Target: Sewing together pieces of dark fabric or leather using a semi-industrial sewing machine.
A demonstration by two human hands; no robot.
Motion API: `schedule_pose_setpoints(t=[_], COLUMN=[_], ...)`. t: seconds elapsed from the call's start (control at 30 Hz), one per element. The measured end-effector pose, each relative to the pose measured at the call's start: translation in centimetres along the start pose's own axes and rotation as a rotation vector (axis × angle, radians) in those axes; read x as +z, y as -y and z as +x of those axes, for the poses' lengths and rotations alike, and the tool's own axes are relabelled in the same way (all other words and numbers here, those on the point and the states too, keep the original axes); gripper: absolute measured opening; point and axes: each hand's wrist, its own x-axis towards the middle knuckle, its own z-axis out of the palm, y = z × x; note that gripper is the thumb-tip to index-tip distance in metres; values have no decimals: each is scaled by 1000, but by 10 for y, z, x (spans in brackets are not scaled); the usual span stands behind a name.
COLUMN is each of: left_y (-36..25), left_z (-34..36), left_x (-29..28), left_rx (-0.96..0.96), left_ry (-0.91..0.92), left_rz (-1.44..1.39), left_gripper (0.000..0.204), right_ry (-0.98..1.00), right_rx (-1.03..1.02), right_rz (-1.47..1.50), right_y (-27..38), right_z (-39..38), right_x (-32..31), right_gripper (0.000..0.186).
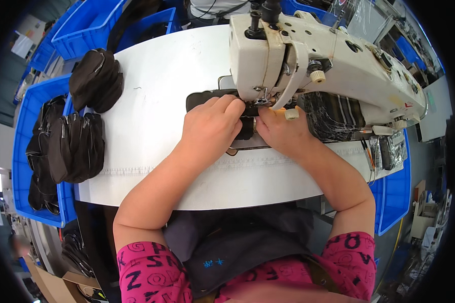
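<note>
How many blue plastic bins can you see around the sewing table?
4: one left of the table, two at top left, one at the right. More may be hidden.

I see a sewing machine [328, 55] in glossy cream-painted metal, scuffed, on a smooth matt white table [162, 86]. Black pieces [96, 78] at its left edge look like soft matt cloth; the bins [23, 131] are shiny blue plastic.
</note>
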Motion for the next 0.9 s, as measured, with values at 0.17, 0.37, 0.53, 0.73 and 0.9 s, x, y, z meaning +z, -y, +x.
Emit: schedule_pose_setpoints(t=[0.17,0.37,0.53,0.73,0.9], left_y=[4,7,18,17,21], left_z=[-2,-6,-6,-6,-4], left_x=[4,18,29,32,32], left_rx=[-34,-27,15,157,148], left_ry=[63,105,66,24,16], left_rz=[-63,-54,42,58,9], left_gripper=[29,35,38,32,36], right_ry=[55,124,70,182,123], right_rx=[55,-16,-36,-58,2], right_rz=[51,3,117,79,228], right_y=[3,1,4,-5,-7], right_z=[2,2,3,-2,2], right_x=[-1,-6,-6,-7,-7], right_gripper=[6,7,13,12,7])
